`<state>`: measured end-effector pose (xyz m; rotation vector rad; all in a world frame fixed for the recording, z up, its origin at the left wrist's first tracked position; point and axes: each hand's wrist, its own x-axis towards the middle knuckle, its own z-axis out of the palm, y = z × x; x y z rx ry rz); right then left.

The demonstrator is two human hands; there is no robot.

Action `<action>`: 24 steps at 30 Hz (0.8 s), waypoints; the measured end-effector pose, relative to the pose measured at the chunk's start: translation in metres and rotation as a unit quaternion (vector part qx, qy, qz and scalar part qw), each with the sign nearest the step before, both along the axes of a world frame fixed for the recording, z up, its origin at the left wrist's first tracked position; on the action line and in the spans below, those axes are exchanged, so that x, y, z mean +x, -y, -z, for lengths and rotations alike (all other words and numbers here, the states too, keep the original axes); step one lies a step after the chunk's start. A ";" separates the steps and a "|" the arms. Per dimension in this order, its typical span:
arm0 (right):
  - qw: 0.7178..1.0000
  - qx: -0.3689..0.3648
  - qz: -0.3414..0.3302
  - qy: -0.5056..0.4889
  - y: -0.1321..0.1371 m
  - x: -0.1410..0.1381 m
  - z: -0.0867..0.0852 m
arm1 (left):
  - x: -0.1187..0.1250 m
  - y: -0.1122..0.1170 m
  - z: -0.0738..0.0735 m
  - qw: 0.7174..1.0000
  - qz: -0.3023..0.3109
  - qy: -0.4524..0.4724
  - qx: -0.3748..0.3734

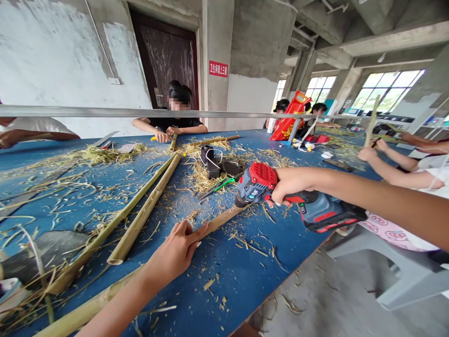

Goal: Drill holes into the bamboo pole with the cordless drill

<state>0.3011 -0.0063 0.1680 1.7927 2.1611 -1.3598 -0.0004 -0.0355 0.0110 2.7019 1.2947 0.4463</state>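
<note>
Blue counter [252, 285], and lots of curly wood bits [198, 180] lie all over it. From where I stand, I see someone making use of both hands on one long wood pole [224, 219]. The left hand [182, 243] has its grip closed round the pole, with one finger stretched along the top. The right hand [284, 187] has its grip wrapped tight round the handle of a red and grey drill [257, 180]. The drill's nose is right at the far end of the pole, but I can't tell if a drill bit is in the wood. The pole lies low along the counter and seems to go on under the left arm.

The pole is round, so it could roll or spin if the left hand lets up. Then the drill could skid off, maybe toward those fingers. If it goes too deep, it could poke the counter. Pushing near the end might split the wood. A green cutter [224, 184] lies just past the drill, so a big slip could knock it.
</note>
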 end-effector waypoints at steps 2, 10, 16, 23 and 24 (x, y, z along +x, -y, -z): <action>1.000 0.001 0.004 -0.003 0.000 0.001 0.001 | 0.000 0.000 -0.001 1.000 0.000 -0.001 0.007; 0.998 0.016 0.022 -0.053 0.005 0.014 0.022 | -0.003 0.002 -0.002 1.000 -0.001 -0.025 -0.001; 0.981 0.044 0.098 -0.162 0.035 0.023 0.050 | -0.004 0.006 -0.008 1.000 0.004 -0.027 0.001; 0.934 0.129 0.234 -0.236 0.082 0.050 0.058 | -0.020 0.012 -0.005 1.000 -0.022 -0.004 -0.020; 0.926 0.135 0.252 -0.246 0.085 0.055 0.059 | -0.020 0.010 -0.002 1.000 -0.030 0.002 -0.009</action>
